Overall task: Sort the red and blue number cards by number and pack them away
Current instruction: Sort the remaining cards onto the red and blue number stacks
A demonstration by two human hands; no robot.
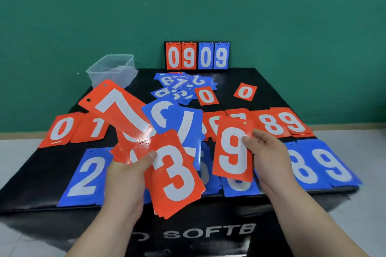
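My left hand grips a fanned bunch of cards: a red 3 in front, a red 7 sticking up to the left, and a blue card behind. My right hand pinches a single red 9 by its right edge, just above the table. Red piles lie in a row on the black box top: 0, 1, 8, 9. Blue piles lie nearer me: 2, 8, 9. The middle piles are hidden behind the held cards.
A loose heap of blue cards and two red 0 cards lie further back. A clear plastic tub stands at the back left corner. A flip scoreboard showing 0909 stands against the green wall.
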